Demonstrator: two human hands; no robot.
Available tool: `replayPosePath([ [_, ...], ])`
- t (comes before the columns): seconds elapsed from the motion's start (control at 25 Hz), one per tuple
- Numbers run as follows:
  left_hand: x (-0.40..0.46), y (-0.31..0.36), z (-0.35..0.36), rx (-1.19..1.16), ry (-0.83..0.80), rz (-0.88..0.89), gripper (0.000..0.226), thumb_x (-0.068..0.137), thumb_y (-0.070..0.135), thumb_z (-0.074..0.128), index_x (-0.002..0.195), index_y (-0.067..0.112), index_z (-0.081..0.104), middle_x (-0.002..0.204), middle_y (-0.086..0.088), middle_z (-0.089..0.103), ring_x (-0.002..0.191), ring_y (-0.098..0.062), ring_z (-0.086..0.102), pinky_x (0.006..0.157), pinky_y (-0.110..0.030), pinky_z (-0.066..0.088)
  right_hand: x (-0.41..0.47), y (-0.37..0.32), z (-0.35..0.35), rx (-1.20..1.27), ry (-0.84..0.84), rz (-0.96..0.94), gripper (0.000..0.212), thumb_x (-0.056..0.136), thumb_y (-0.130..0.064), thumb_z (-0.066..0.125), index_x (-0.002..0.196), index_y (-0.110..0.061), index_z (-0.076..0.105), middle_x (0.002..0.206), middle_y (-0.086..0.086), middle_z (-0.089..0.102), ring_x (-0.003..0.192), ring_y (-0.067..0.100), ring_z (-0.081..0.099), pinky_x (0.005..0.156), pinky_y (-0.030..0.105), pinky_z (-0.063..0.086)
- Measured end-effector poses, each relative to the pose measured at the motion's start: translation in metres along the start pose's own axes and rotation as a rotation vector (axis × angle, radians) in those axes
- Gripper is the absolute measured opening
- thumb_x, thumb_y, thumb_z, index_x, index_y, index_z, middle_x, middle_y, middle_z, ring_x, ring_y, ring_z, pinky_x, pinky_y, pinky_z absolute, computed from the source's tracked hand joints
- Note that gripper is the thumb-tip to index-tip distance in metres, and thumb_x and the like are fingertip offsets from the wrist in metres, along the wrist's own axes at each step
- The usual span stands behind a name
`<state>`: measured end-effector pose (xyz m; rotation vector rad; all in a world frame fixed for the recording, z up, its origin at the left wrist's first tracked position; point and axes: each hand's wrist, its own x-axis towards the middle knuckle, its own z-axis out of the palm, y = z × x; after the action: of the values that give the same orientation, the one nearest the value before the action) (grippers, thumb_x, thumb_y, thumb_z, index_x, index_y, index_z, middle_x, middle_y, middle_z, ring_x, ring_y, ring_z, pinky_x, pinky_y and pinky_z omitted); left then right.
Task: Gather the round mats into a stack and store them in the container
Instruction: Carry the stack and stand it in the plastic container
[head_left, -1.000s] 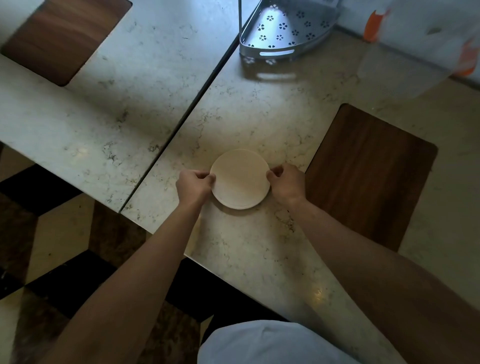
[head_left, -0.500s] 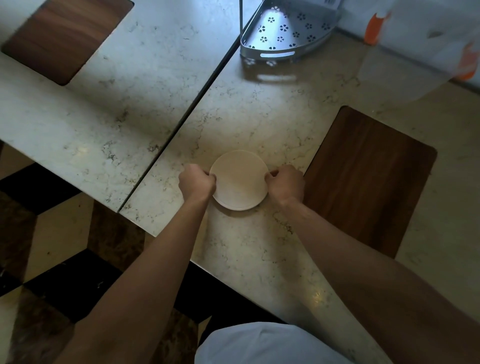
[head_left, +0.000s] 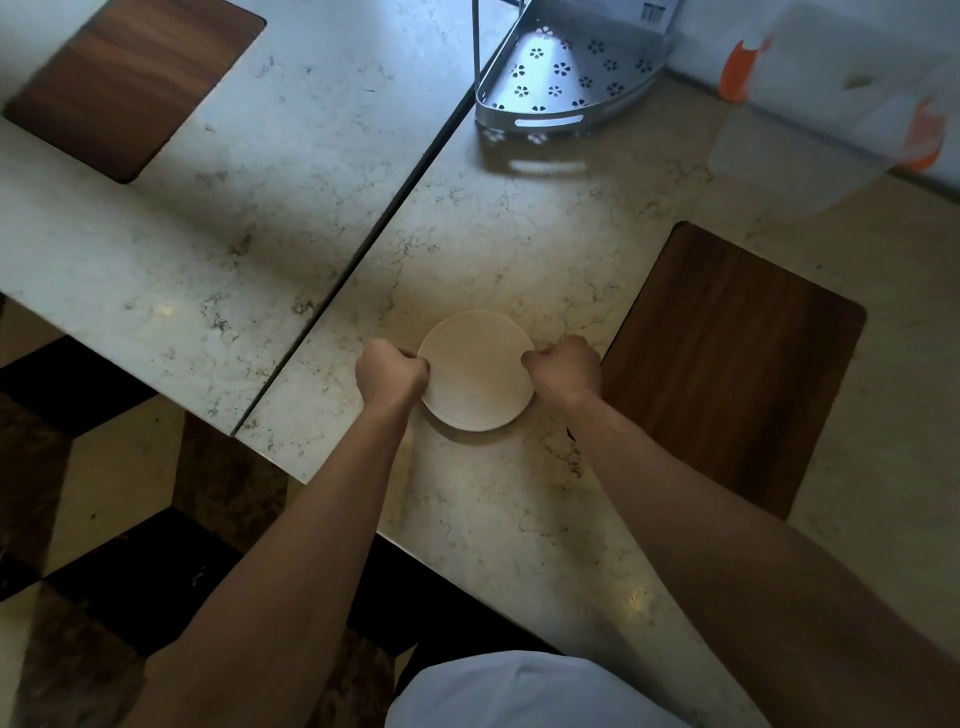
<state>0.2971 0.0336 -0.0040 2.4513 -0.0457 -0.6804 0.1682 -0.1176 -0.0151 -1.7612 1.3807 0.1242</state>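
A stack of pale round mats (head_left: 475, 371) lies on the marble table (head_left: 467, 249) near its front edge. My left hand (head_left: 390, 370) is closed on the stack's left rim. At the right rim my right hand (head_left: 563, 366) grips it with curled fingers. How many mats the stack holds cannot be told from above. A clear plastic container (head_left: 826, 109) with orange clips stands at the far right of the table, well away from both hands.
A silver corner rack (head_left: 566, 78) with flower cut-outs stands at the back centre. A dark wood inlay (head_left: 727, 358) lies just right of my right hand. A second table (head_left: 208, 208) with its own wood inlay (head_left: 130, 83) adjoins on the left, across a narrow gap.
Both hands have curled from open fingertips at the rims into closed grips on the stack. The stack has stayed in about the same place.
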Motion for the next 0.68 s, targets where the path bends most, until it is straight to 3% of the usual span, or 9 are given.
replayPosePath([
  [0.12,0.005,0.0,-0.004,-0.064,-0.049,-0.057,0.002,0.071,0.012,0.073,0.07,0.013,0.073,0.067,-0.003,0.068,0.067,-0.023,0.068,0.07,-0.035,0.06,0.002,0.002,-0.002,0.021,-0.012,-0.003,0.034,0.08,-0.028,0.068,0.053,-0.017,0.051,0.049,-0.004,0.048,0.042,0.011,0.045,0.035,0.021,0.03],
  [0.24,0.012,-0.001,-0.01,-0.153,-0.129,-0.13,0.011,0.072,0.01,0.076,0.081,0.006,0.072,0.081,-0.015,0.072,0.073,-0.03,0.071,0.074,-0.045,0.062,0.006,0.008,-0.005,0.236,-0.072,0.069,0.023,0.083,-0.019,0.072,0.064,-0.01,0.064,0.068,0.004,0.065,0.062,0.019,0.065,0.053,0.032,0.059],
  [0.32,0.012,-0.001,-0.013,-0.216,-0.164,-0.143,0.016,0.073,0.007,0.076,0.088,0.003,0.07,0.088,-0.019,0.071,0.08,-0.033,0.071,0.077,-0.047,0.061,0.006,0.012,-0.007,0.349,-0.106,0.111,0.012,0.084,-0.015,0.075,0.086,-0.004,0.072,0.088,0.009,0.072,0.078,0.024,0.071,0.056,0.031,0.06],
  [0.48,0.001,0.007,-0.013,-0.317,-0.214,-0.115,0.02,0.079,0.001,0.07,0.099,-0.003,0.069,0.082,-0.014,0.068,0.079,-0.027,0.068,0.067,-0.038,0.06,0.0,0.016,-0.012,0.416,-0.143,0.109,0.028,0.085,-0.014,0.076,0.108,0.0,0.07,0.104,0.014,0.072,0.087,0.027,0.071,0.064,0.033,0.061],
  [0.56,-0.008,0.013,-0.011,-0.339,-0.224,-0.109,0.006,0.08,0.002,0.067,0.086,0.002,0.066,0.083,-0.016,0.066,0.076,-0.028,0.067,0.061,-0.039,0.06,-0.006,0.02,-0.019,0.418,-0.163,0.124,0.029,0.086,-0.013,0.074,0.111,0.002,0.068,0.106,0.014,0.072,0.091,0.027,0.07,0.066,0.033,0.061],
  [0.68,-0.021,0.027,-0.003,-0.383,-0.241,-0.111,0.007,0.079,0.002,0.067,0.076,-0.001,0.061,0.084,-0.019,0.066,0.074,-0.031,0.067,0.058,-0.038,0.058,-0.018,0.037,-0.039,0.493,-0.181,0.144,0.028,0.088,-0.012,0.072,0.112,0.003,0.066,0.109,0.012,0.07,0.095,0.027,0.069,0.069,0.033,0.06],
])
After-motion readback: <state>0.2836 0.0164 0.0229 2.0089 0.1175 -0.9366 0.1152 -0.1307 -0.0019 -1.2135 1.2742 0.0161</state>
